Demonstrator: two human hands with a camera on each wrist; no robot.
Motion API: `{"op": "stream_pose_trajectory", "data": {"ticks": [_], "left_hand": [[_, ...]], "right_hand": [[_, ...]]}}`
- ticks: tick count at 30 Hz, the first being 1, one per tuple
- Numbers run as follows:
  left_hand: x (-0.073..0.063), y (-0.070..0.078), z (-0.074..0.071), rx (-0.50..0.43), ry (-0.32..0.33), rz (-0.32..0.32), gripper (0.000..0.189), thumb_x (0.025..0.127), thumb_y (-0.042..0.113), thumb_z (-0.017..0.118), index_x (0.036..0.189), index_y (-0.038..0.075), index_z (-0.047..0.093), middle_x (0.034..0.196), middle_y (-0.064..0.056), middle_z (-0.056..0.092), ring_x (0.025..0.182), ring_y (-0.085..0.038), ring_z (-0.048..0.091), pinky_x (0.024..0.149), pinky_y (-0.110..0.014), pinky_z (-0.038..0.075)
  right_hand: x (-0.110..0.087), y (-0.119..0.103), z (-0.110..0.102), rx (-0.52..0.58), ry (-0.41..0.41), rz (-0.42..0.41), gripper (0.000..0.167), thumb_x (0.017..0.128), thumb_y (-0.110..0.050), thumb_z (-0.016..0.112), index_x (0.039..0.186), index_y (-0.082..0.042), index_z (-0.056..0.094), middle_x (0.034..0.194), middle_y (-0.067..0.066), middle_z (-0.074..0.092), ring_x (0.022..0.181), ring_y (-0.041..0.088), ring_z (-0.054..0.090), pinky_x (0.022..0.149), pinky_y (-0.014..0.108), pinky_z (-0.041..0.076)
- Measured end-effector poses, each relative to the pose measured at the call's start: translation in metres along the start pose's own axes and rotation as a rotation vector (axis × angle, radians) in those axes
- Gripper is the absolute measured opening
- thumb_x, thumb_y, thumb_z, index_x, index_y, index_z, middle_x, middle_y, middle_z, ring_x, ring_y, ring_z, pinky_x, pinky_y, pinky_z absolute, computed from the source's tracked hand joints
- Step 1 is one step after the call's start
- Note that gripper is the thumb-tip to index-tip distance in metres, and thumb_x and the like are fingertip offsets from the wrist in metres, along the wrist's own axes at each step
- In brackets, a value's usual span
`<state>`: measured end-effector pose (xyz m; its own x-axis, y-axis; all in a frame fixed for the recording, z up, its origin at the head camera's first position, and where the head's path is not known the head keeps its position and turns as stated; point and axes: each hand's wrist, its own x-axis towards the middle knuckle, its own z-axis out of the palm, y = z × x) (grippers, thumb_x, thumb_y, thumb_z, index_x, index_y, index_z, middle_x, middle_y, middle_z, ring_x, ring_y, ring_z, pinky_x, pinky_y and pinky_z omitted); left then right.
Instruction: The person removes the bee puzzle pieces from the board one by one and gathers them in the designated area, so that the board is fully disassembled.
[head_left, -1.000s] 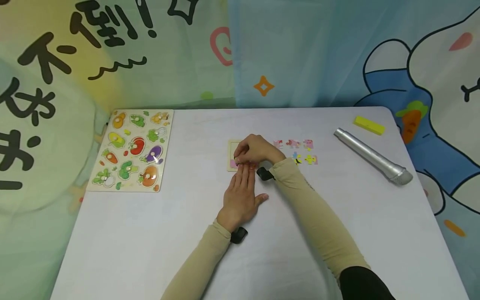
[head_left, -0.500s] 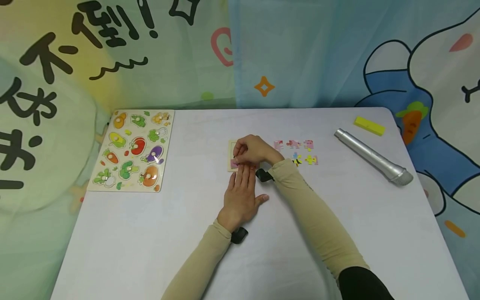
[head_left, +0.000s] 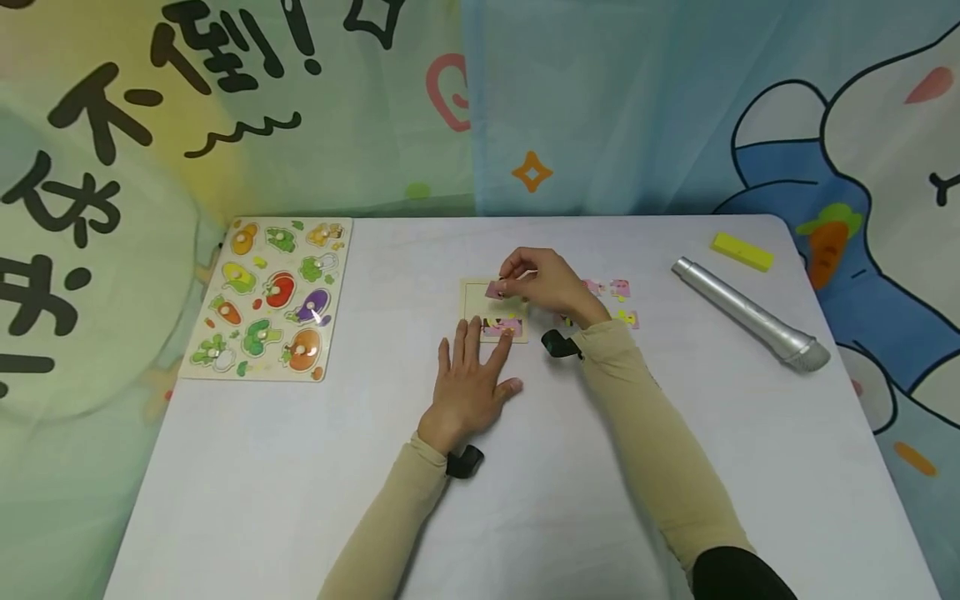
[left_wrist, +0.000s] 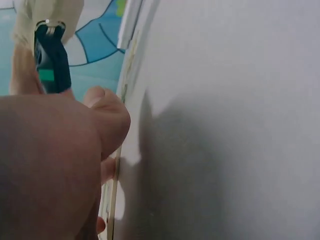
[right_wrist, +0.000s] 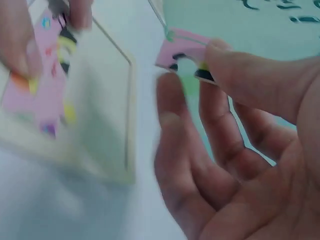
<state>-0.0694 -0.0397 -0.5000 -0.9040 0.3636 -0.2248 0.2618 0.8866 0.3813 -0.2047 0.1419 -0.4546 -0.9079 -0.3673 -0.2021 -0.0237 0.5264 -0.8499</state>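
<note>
My right hand (head_left: 553,285) pinches a pink jigsaw piece (right_wrist: 181,46) between thumb and fingers, lifted over the far side of a small wooden puzzle tray (head_left: 472,298). The right wrist view shows a cut-out notch with black and yellow print along the piece's edge. Joined pink pieces (right_wrist: 49,75) lie in a strip along the tray's near side. My left hand (head_left: 467,396) lies palm down with fingers spread, its fingertips on the tray's near edge and the strip. In the left wrist view the left hand (left_wrist: 50,165) hides most of the tray.
Several loose jigsaw pieces (head_left: 620,287) lie right of the tray, partly behind my right forearm. A vegetable knob puzzle board (head_left: 255,312) stands at the left. To the right are a silver microphone (head_left: 750,312) and a yellow block (head_left: 742,251). A printed curtain (head_left: 585,108) hangs behind the table.
My right hand has moved right and away from the strip, now with a piece raised in its fingertips. My left hand has shifted slightly left and spread its fingers, uncovering part of the tray.
</note>
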Motion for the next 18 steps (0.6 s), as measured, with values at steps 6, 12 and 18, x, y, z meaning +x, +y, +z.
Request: {"op": "stream_pose_trajectory", "data": {"ticks": [6,12,18], "left_hand": [[-0.001,-0.001,0.001,-0.005,-0.017,-0.012,0.073,0.108,0.055,0.048,0.171,0.028,0.022,0.177,-0.025,-0.009,0.165,-0.044,-0.01,0.129,-0.068,0.004],[-0.001,0.001,-0.003,0.044,-0.029,-0.034,0.073,0.108,0.057,0.046,0.172,0.032,0.019,0.176,-0.028,-0.008,0.165,-0.044,-0.005,0.129,-0.069,0.002],[0.002,-0.001,0.001,0.025,-0.052,-0.036,0.076,0.108,0.058,0.046,0.172,0.034,0.013,0.176,-0.025,-0.014,0.165,-0.042,-0.009,0.128,-0.07,-0.003]], "right_hand": [[-0.021,0.017,-0.023,0.08,0.01,0.056,0.024,0.1,-0.025,0.077,0.112,-0.007,0.067,0.106,0.014,0.071,0.091,0.027,0.08,0.08,0.043,0.065],[-0.044,0.036,-0.039,0.001,0.056,0.11,0.03,0.103,-0.026,0.073,0.125,-0.006,0.069,0.116,0.019,0.074,0.094,0.027,0.077,0.077,0.033,0.059],[-0.072,0.054,-0.042,-0.047,0.043,0.105,0.031,0.103,-0.02,0.072,0.132,-0.009,0.071,0.122,0.017,0.073,0.104,0.028,0.071,0.077,0.022,0.053]]}}
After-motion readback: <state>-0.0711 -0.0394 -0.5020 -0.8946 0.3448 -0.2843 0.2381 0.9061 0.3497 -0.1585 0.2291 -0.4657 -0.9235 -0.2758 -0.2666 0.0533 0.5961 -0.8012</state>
